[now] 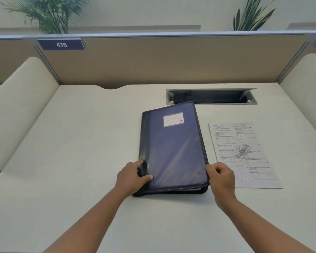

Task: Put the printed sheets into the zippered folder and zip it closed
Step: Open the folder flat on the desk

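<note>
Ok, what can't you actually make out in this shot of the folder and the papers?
- Inside of the zippered folder, head view: the cover hides it.
- Zipper pull: the right hand curls over that edge, hiding whatever its fingers pinch.
- Text on the printed sheets: too small and blurred.
- Sheet count: the stack lies flat.
- Folder's label: writing too small.

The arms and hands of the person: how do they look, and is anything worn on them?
Both forearms are bare up to the frame's bottom edge, with no sleeve showing. The left hand and the right hand wear no gloves. No watch, bracelet or ring can be seen on either one. No markings show.
</note>
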A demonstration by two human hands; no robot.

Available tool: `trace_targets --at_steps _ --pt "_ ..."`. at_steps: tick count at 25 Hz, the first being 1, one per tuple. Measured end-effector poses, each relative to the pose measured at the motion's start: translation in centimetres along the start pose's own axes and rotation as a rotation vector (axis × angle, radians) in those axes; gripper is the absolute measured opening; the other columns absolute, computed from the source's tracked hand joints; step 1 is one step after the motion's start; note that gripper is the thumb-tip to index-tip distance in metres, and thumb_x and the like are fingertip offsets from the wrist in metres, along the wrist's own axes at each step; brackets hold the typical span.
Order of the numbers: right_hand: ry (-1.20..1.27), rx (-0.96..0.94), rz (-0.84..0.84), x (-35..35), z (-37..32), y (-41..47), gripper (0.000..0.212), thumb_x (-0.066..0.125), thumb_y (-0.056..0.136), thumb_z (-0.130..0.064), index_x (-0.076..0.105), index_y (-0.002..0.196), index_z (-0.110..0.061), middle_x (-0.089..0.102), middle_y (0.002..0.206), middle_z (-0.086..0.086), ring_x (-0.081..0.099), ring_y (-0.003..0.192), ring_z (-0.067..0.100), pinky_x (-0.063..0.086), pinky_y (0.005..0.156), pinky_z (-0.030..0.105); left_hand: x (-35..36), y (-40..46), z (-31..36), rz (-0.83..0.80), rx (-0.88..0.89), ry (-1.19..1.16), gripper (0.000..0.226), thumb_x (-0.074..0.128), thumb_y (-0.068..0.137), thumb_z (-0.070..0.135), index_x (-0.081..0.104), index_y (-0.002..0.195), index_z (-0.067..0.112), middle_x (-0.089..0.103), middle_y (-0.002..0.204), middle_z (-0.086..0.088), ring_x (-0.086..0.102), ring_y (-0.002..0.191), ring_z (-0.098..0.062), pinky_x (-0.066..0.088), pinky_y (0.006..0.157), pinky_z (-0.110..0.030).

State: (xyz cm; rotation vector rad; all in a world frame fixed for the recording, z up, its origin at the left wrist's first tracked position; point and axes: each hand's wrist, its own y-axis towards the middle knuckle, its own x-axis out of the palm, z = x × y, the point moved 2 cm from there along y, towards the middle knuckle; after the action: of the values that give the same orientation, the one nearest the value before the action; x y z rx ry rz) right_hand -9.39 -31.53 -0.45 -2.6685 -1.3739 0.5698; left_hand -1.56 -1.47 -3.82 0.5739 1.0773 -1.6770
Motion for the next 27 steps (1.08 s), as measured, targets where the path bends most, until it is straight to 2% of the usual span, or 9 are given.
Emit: trace_targets --at_steps 4,6,10,13,15,17,21,25,27 --pt "0.118 -0.259 -0.058 1.3 -5.4 -1.5 0.03 0.061 0.077 0.0 0.042 0.056 -0.009 0.04 0.051 -0.008 0.036 0.051 0.007 0.034 0.05 0.028 -3.1 0.1 1.7 -0.151 0.05 -0.186 0.057 0.08 0.077 0.057 0.067 0.124 0.026 0.051 0.129 0.011 0.055 0.114 -0.012 0.045 0.098 -0.032" --pt "0.069 -0.453 -0.141 2.6 -8.2 -3.0 0.028 0.063 0.076 -0.009 0.046 0.054 -0.015 0.045 0.049 -0.009 0.039 0.049 0.007 0.037 0.047 0.024 -5.8 -0.3 4.3 -0.124 0.107 -0.335 0.053 0.072 0.079 0.067 0.074 0.11 0.024 0.064 0.119 0.016 0.06 0.11 -0.003 0.044 0.096 -0.031" --pt "-0.224 -0.891 -0.268 5.5 -12.9 -6.2 0.026 0.059 0.093 -0.031 0.062 0.073 -0.015 0.059 0.067 -0.005 0.054 0.063 0.015 0.046 0.056 0.034 -12.5 -1.7 10.4 0.024 0.21 -0.643 0.099 0.066 0.064 0.085 0.052 0.143 0.026 0.062 0.135 0.005 0.062 0.12 -0.018 0.055 0.099 -0.044" --pt "-0.37 -1.032 -0.444 7.1 -13.0 -7.6 0.039 0.048 0.102 -0.048 0.07 0.12 -0.021 0.071 0.106 -0.006 0.061 0.095 0.012 0.049 0.078 0.027 -16.1 -2.3 12.1 0.036 0.278 -0.629 0.087 0.078 0.075 0.059 0.04 0.149 0.036 0.057 0.139 0.008 0.065 0.114 -0.016 0.058 0.092 -0.042" --pt "-0.445 -0.974 -0.53 7.6 -11.3 -7.2 0.049 0.044 0.102 -0.056 0.062 0.136 -0.027 0.068 0.124 -0.007 0.059 0.109 0.011 0.048 0.09 0.027 -17.6 -2.2 11.6 0.086 0.297 -0.509 0.072 0.073 0.088 0.025 0.038 0.149 0.044 0.057 0.136 0.011 0.068 0.106 -0.014 0.059 0.083 -0.034" --pt "-0.635 -0.837 -0.557 7.7 -8.7 -5.6 0.053 0.045 0.1 -0.057 0.056 0.143 -0.03 0.061 0.14 -0.006 0.053 0.125 0.016 0.046 0.102 0.036 -18.9 -2.1 10.3 0.128 0.285 -0.42 0.074 0.059 0.091 0.006 0.038 0.15 0.046 0.056 0.141 0.011 0.065 0.114 -0.017 0.06 0.088 -0.038" --pt "-1.059 -0.489 -0.588 6.4 -2.3 -1.2 0.063 0.046 0.096 -0.062 0.04 0.153 -0.036 0.033 0.164 -0.004 0.029 0.149 0.022 0.033 0.114 0.044 -21.2 -1.5 5.9 0.193 0.166 -0.236 0.083 0.046 0.089 0.0 0.024 0.157 0.042 0.049 0.152 0.004 0.057 0.123 -0.026 0.055 0.098 -0.044" --pt "-1.174 -0.371 -0.56 5.1 1.7 0.5 0.054 0.039 0.08 -0.077 0.048 0.121 -0.043 0.038 0.142 -0.015 0.035 0.135 0.02 0.04 0.096 0.048 -21.5 0.0 0.8 0.249 0.015 0.027 0.087 0.043 0.088 0.001 0.009 0.161 0.034 0.043 0.156 -0.008 0.053 0.125 -0.033 0.046 0.094 -0.037" --pt "-1.165 -0.395 -0.516 4.8 2.6 0.6 0.051 0.04 0.074 -0.08 0.046 0.107 -0.041 0.038 0.126 -0.018 0.039 0.123 0.017 0.042 0.086 0.044 -21.0 1.1 -1.7 0.236 -0.05 -0.009 0.084 0.042 0.091 0.0 0.006 0.162 0.028 0.031 0.163 -0.008 0.042 0.139 -0.033 0.041 0.106 -0.042"
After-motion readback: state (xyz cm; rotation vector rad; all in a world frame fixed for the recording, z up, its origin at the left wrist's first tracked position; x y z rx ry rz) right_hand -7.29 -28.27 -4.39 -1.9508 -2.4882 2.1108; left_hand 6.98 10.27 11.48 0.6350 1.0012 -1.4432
